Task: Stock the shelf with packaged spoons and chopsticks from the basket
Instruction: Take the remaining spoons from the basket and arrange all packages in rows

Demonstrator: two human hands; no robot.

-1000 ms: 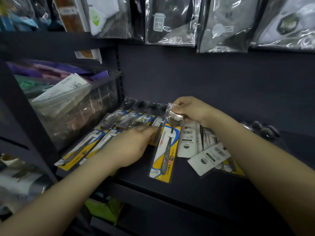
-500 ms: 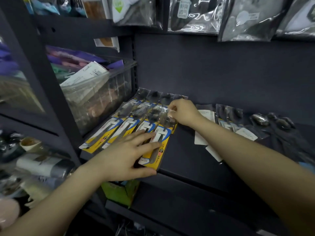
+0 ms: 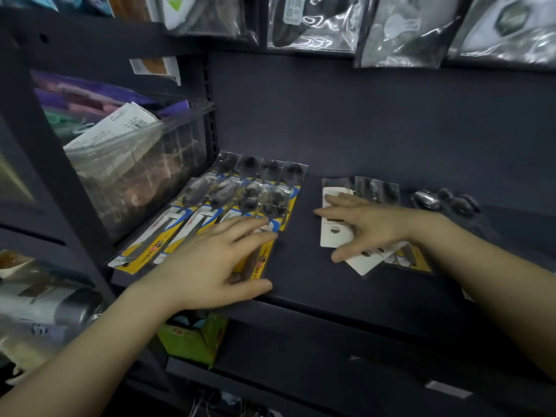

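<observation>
I see my left hand (image 3: pixel 210 266) flat on the yellow packs (image 3: pixel 240 206), fingers spread; right hand (image 3: pixel 370 227) (also splayed) presses white packs (image 3: pixel 332 236).

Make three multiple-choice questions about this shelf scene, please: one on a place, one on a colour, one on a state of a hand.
1. Where does the left hand rest?
A. on the row of yellow spoon packs
B. inside the clear bin
C. on the upper shelf

2. What colour is the card pack under the right hand?
A. red
B. white
C. green

3. How is the right hand?
A. closed in a fist
B. lifting a pack in the air
C. open, fingers spread on the packs

Answers:
1 A: the palm lies flat over the yellow spoon packs at the left of the shelf.
2 B: the white card pack shows beside the fingers.
3 C: the fingers are spread flat and nothing is lifted.
</observation>
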